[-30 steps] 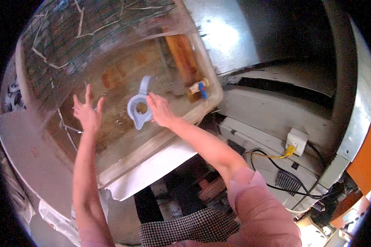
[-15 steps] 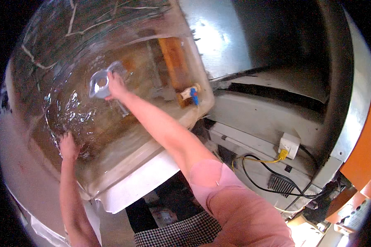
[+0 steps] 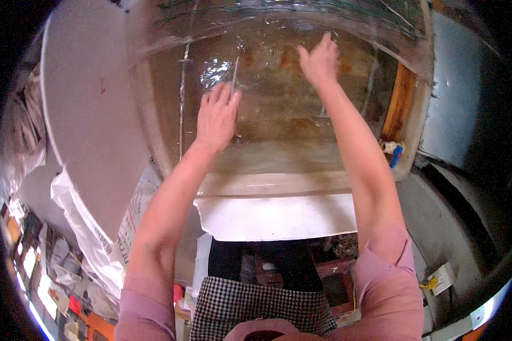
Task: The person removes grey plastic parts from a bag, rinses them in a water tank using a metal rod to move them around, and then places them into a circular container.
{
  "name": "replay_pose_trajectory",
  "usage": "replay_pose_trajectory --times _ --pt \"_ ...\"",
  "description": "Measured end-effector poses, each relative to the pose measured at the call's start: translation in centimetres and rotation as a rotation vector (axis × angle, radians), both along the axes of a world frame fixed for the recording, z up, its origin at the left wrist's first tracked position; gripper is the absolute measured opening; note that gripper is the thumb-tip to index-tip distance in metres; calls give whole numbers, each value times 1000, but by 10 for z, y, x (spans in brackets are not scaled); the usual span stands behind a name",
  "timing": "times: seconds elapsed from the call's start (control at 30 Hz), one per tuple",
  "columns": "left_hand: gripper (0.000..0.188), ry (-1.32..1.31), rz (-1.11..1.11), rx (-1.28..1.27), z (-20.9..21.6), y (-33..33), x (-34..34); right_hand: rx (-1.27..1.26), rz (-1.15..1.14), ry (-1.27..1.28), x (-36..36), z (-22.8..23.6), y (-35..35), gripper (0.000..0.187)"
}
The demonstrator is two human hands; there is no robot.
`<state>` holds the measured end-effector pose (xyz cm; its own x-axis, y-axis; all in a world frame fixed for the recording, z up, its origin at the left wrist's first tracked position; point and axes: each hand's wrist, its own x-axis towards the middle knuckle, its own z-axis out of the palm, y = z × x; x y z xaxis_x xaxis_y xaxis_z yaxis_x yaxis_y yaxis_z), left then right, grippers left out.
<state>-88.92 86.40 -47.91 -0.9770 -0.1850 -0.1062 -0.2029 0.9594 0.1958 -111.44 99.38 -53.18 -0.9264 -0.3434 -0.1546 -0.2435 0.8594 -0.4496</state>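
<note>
In the shallow water of a wide pale basin (image 3: 279,184), my left hand (image 3: 217,116) is at the left of centre, fingers pointing away. A thin, pale, narrow strip (image 3: 235,74) stands up between its thumb and forefinger; its kind is too small to make out. My right hand (image 3: 321,61) reaches farther out over the right part of the water. Its thumb and fingers are apart, with nothing seen between them. Ripples and glare (image 3: 216,73) break the surface beyond my left hand.
A valve with a blue handle (image 3: 395,154) sits at the basin's right corner, below an orange-brown board (image 3: 401,102). A white panel (image 3: 279,219) lines the near edge. A wide grey surface (image 3: 96,91) stands left; a power outlet (image 3: 441,278) is at lower right.
My view has swung left, so the basin now lies ahead of me. My right hand has let go of the clear plastic piece. My left hand now shows a thin strip at its fingers.
</note>
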Motion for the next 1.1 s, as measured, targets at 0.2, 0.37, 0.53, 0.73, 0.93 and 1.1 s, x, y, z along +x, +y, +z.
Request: replay_pose_trajectory --times 0.2,0.37,0.53,0.73,0.93,1.1 --pt "23 -318 -5 -180 -8 -55 21 566 355 226 59 41 89 61" --pt "16 -426 -22 -156 -22 -57 28 150 -186 -493 57 2 119 48" --pt "23 -146 89 -106 -12 -40 27 -385 -367 -750 84 -12 109 32" --pt "18 108 408 -226 -33 -54 5 -534 -303 -779 132 -9 55 24" --pt "24 88 435 8 -9 -45 -2 -781 -459 -871 149 23 25 33" --pt "31 278 363 538 67 34 12 -1053 -501 -827 178 84 -8 34"
